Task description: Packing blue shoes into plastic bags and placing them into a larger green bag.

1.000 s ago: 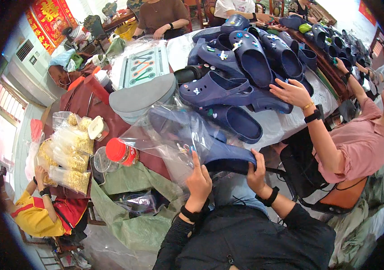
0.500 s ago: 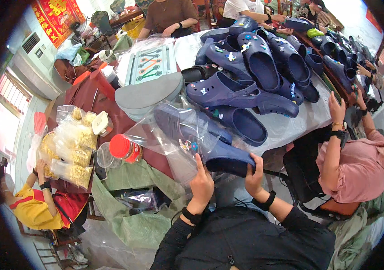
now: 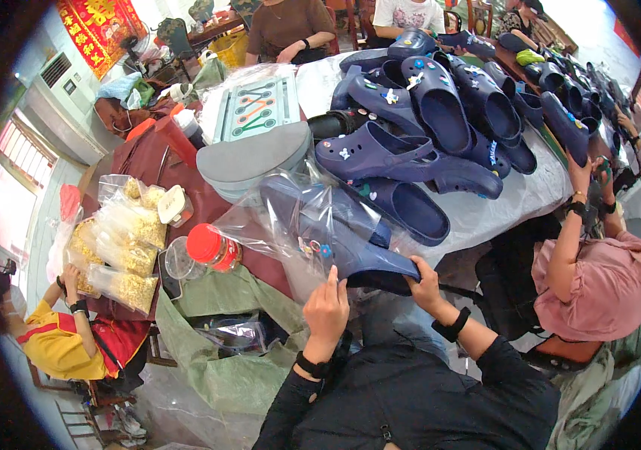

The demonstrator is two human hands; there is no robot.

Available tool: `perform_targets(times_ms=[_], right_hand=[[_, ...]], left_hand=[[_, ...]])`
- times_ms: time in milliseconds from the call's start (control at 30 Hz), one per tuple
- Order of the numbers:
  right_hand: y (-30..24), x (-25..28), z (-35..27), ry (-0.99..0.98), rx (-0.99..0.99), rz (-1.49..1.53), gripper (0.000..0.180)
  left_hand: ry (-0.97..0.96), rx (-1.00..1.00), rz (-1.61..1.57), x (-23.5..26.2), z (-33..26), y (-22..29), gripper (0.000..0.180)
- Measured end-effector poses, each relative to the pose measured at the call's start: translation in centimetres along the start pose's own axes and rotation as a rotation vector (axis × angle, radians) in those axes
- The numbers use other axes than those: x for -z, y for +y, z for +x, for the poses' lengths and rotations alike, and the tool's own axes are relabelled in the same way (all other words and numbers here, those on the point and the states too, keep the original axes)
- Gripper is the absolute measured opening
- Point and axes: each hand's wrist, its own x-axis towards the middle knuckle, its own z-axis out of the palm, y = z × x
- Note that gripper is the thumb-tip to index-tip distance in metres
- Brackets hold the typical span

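A navy clog (image 3: 373, 259) with small charms on its toe lies tilted above the table's near edge, its front part in a clear plastic bag (image 3: 253, 221). Closed around its heel end is my right hand (image 3: 427, 290). At the near side of the clog and bag, my left hand (image 3: 326, 311) grips with the index finger pointing up; its thumb lies against the sole side. Another navy clog (image 3: 283, 196) shows through the plastic, just beyond. Right behind lies a loose navy clog (image 3: 403, 210), part of a heap of charm-decorated clogs (image 3: 440, 105).
Left of the bag stand a red-lidded jar (image 3: 214, 247), a grey rounded case (image 3: 253, 161) and several bags of small yellowish pieces (image 3: 121, 255). A green sack (image 3: 223, 360) gapes open below. Co-workers sit around, one in a pink top (image 3: 587, 285) at right.
The clog has tilted in my hands, showing more of its side. My left hand has shifted slightly left and down. At right, the co-worker in pink has raised a clog.
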Motion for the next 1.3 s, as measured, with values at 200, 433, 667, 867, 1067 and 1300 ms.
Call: perform_targets(times_ms=[200, 433, 667, 867, 1067, 1300], right_hand=[[0.4, -0.3, -0.4, -0.006, -0.021, 0.016, 0.038], [-0.4, -1.1, 0.0, -0.023, -0.018, 0.003, 0.04], [-1.6, -2.4, 0.3, 0.068, 0.024, -0.099, 0.039], [-1.7, -2.0, 1.4, 0.025, 0.042, -0.029, 0.036], [-1.9, -2.4, 2.0, 0.044, 0.104, 0.034, 0.036], [-4.5, -5.2, 1.8, 0.073, 0.145, -0.082, 0.04]], left_hand=[[0.032, -0.2, 0.028, 0.3, 0.7, -0.5, 0.027], [-0.043, -0.236, -0.057, -0.7, 0.1, 0.8, 0.028], [-0.099, -0.253, -0.066, -0.9, -0.1, 0.3, 0.03], [-0.039, -0.244, -0.105, -0.1, -0.2, 0.0, 0.022], [-0.143, -0.045, 0.131, -0.9, -2.7, -2.0, 0.015], [-0.322, -0.114, -0.158, -1.5, -3.7, -0.5, 0.017]])
